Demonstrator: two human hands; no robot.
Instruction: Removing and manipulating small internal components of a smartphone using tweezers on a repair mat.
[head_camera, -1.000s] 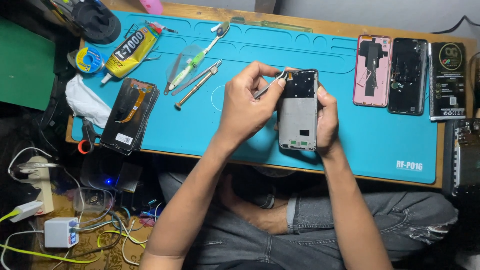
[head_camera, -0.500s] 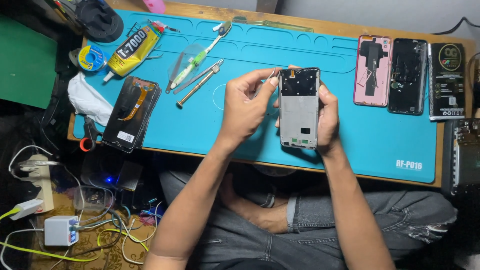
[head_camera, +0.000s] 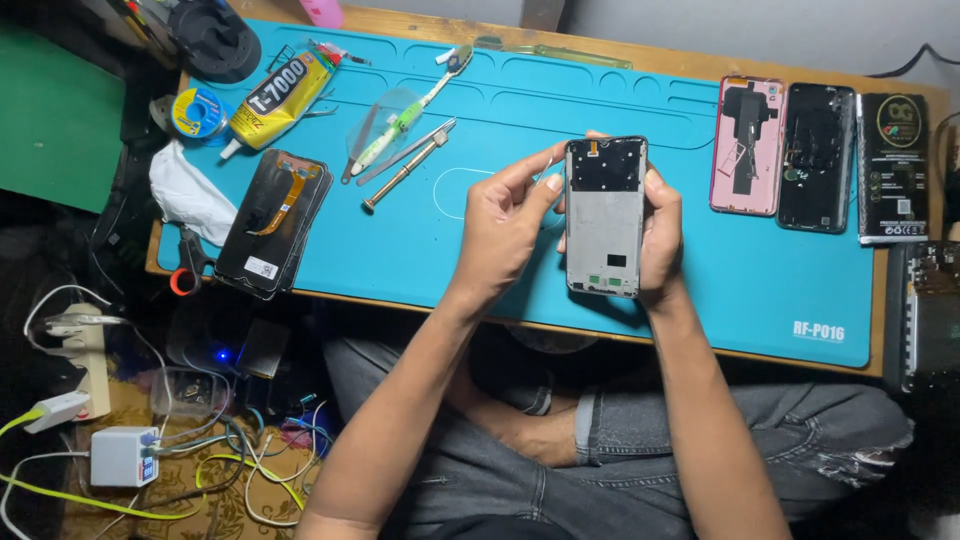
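I see both hands at mid-frame above the blue mat (head_camera: 480, 250). My right hand (head_camera: 662, 235) cradles the phone frame (head_camera: 604, 215) from behind, fingers clamped on its right edge. My left hand (head_camera: 500, 230) pinches the frame's upper left edge, fingers closed on it. A screwdriver (head_camera: 405, 165) and toothbrush (head_camera: 410, 110) lie upper left; a screen (head_camera: 275, 220) sits left.

Low wooden table (head_camera: 700, 62) (dim floor)
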